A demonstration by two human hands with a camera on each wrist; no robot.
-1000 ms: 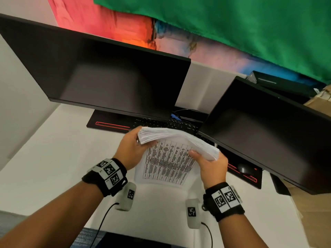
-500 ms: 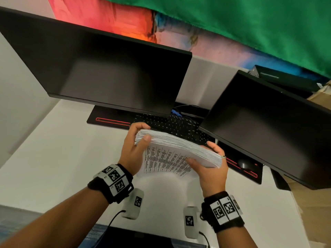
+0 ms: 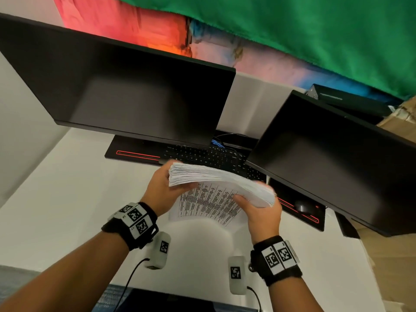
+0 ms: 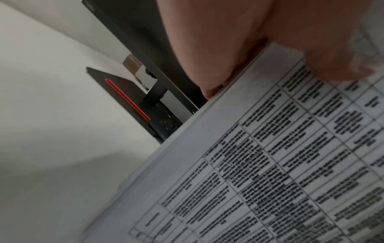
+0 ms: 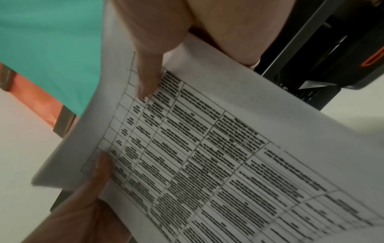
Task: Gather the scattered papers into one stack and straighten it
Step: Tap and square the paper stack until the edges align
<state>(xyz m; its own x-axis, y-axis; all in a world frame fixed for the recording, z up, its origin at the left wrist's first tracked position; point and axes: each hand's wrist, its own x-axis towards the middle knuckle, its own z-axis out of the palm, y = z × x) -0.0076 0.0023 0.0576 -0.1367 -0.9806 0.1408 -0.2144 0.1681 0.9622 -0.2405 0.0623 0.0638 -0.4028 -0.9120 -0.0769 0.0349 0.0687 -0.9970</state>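
- White printed sheets, gathered into one thick stack of papers (image 3: 221, 184), are held upright on edge above the white desk (image 3: 56, 188), in front of the black keyboard (image 3: 211, 157).
- The left hand (image 3: 161, 190) grips the stack's left end, its thumb on the near printed face and its fingers behind the sheets.
- The right hand (image 3: 262, 213) grips the right end, thumb pressed on the near face; a ring shows on one finger at the far side.
- In the left wrist view the stack of papers (image 4: 270, 172) fills the lower right, showing a printed table, and the left hand (image 4: 259, 41) curls over its upper edge.
- In the right wrist view the right hand (image 5: 158, 32) lays a thumb on the table print, while a thumb of the other hand holds the lower left corner of the stack of papers (image 5: 228, 156).
- The top edges of the sheets are fanned and uneven, sloping down to the right.
- Two dark monitors stand behind: a left monitor (image 3: 126, 86) and a right monitor (image 3: 337, 158).
- A black mouse (image 3: 302, 207) lies on a red-trimmed desk mat (image 3: 299, 218) under the right monitor.
- Green cloth (image 3: 292, 30) hangs at the back.
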